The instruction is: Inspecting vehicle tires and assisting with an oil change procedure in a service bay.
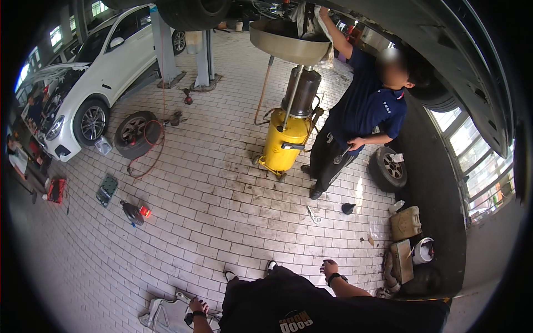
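My left hand (198,306) hangs low near the bottom edge, fingers loosely bent and a little apart, with nothing visible in it. Beside it a grey metal piece with a frame-like shape (164,314) rests on the floor; the hand overlaps its edge, and contact cannot be made out. Out in front of my body on the right, my right hand (330,268) is empty, its fingers half curled and apart. Both wrists wear dark bands. Ahead stands a yellow oil drainer (284,141) with a wide metal catch pan (288,45) on top.
A person in a dark blue shirt (361,105) stands by the drainer under a raised car (472,55), one arm up near a cloth (310,22). Wheels (133,133), a red hose (158,150), a wrench-like tool (313,215), a black funnel (348,208) and a jerrycan (406,223) lie about.
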The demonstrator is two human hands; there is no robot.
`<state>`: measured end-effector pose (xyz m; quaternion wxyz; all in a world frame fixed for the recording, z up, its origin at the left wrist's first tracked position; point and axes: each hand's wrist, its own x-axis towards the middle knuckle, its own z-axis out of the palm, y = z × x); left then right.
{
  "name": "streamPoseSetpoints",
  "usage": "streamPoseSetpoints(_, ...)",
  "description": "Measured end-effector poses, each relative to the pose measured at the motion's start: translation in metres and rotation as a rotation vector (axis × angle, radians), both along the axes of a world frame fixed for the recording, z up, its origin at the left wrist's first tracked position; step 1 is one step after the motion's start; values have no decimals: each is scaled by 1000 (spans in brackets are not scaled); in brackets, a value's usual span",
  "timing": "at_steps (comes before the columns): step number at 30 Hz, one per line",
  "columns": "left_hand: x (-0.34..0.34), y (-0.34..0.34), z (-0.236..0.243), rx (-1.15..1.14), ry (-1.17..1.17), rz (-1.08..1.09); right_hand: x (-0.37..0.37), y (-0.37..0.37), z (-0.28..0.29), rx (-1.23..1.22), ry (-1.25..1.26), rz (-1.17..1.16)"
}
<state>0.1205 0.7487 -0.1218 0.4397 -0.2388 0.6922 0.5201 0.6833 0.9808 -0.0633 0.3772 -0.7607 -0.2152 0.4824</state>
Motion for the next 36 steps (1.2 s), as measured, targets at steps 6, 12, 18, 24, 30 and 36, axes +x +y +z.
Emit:
streamPoseSetpoints(6, 2, 5, 9, 6, -25, 34, 0, 6, -2, 5, 1, 2)
streamPoseSetpoints(12, 5, 4, -1, -2, -32, 0, 6, 5, -4, 1, 6, -4)
streamPoseSetpoints(18, 4, 4, -9, 46, 3, -56, 10, -2, -7, 0, 17, 23)
streamPoseSetpoints(24, 2, 17, -6, 7, 11, -23, 17, -4, -9, -5, 37, 13)
streamPoseSetpoints(30, 8, 31, 9, 52, 18, -44, 28, -3, -15, 11, 43, -44)
streamPoseSetpoints(36, 23, 47, 13, 8, 50, -192, 53, -8, -19, -2, 98, -76)
